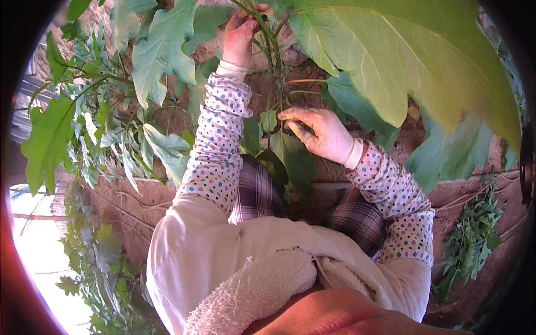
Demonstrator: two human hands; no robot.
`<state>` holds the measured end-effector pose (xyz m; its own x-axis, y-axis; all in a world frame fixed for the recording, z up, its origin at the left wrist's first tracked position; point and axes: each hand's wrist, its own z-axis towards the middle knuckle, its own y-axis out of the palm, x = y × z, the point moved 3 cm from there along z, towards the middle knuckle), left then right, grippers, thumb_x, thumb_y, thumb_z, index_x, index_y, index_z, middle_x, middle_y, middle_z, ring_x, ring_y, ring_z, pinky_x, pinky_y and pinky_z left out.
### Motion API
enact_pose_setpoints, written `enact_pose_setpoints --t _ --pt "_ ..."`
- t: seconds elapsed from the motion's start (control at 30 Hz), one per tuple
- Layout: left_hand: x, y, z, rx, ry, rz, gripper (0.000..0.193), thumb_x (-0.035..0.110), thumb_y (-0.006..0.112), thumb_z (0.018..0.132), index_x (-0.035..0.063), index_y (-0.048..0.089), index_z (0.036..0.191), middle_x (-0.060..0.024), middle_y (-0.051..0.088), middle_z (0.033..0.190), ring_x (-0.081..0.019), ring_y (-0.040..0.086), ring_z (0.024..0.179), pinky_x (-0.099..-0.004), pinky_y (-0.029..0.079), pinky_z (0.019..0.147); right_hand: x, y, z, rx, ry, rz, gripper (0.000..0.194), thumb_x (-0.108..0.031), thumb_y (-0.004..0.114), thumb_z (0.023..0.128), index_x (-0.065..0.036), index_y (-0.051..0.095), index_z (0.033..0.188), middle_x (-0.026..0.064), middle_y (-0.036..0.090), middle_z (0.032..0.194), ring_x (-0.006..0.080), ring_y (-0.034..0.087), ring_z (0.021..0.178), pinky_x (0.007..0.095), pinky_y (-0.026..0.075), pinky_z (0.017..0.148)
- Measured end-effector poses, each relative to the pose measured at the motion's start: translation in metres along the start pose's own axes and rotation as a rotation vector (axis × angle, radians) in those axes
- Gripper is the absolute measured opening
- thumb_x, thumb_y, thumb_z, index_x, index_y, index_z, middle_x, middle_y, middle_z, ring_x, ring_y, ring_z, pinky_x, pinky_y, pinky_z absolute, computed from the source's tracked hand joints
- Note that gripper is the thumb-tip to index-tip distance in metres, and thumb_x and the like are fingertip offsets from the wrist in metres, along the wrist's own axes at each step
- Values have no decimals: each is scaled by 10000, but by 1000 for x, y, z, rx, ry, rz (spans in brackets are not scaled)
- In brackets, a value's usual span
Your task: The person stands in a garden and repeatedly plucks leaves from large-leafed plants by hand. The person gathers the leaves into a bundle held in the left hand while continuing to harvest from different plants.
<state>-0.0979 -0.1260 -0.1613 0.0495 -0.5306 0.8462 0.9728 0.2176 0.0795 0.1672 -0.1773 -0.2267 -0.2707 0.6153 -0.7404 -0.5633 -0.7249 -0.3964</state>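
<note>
My left hand (240, 39), in a pale glove with dirty fingertips, reaches to the upper stems of a leafy plant; its fingers lie partly behind a green stem (269, 35), so its grip is unclear. My right hand (320, 132), gloved the same way, is lower down beside the thin stems, thumb and forefinger a little apart; whether a thin stem lies at the fingertips I cannot tell. A big lobed leaf (377, 54) spreads over the upper right, close to the camera. Smaller leaves (293, 155) hang below my right hand, above my knees.
More lobed plants (163, 50) crowd the left. Thin hoses or cords (130, 201) run over the brown soil on both sides. A heap of cut or pulled greenery (473, 234) lies on the ground at the right. Another leafy row (106, 268) stands at the lower left.
</note>
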Motion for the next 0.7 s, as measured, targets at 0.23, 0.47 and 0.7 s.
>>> enact_pose_setpoints --t 0.23,0.47,0.7 --pt "-8 7 -28 95 -31 -15 341 25 559 929 1 520 1266 -111 626 1171 -204 622 1004 -348 499 951 0 4 -9 3 -44 19 193 -111 609 887 -62 655 1067 130 700 1000 337 665 889 421 543 758" --pt "-1 -44 -35 173 -35 -21 317 39 544 968 22 538 1284 -124 640 1180 -244 628 1090 -358 516 957 -7 18 -16 -228 11 -32 192 -157 608 903 -90 661 1075 131 688 962 342 654 851 438 535 743" --pt "10 -32 -43 156 -97 -220 268 36 515 981 -22 550 1241 -171 632 1194 -313 615 1133 -434 523 1006 93 16 46 -56 109 -497 343 -65 596 825 -40 607 1168 184 647 1117 326 634 1005 439 530 837"
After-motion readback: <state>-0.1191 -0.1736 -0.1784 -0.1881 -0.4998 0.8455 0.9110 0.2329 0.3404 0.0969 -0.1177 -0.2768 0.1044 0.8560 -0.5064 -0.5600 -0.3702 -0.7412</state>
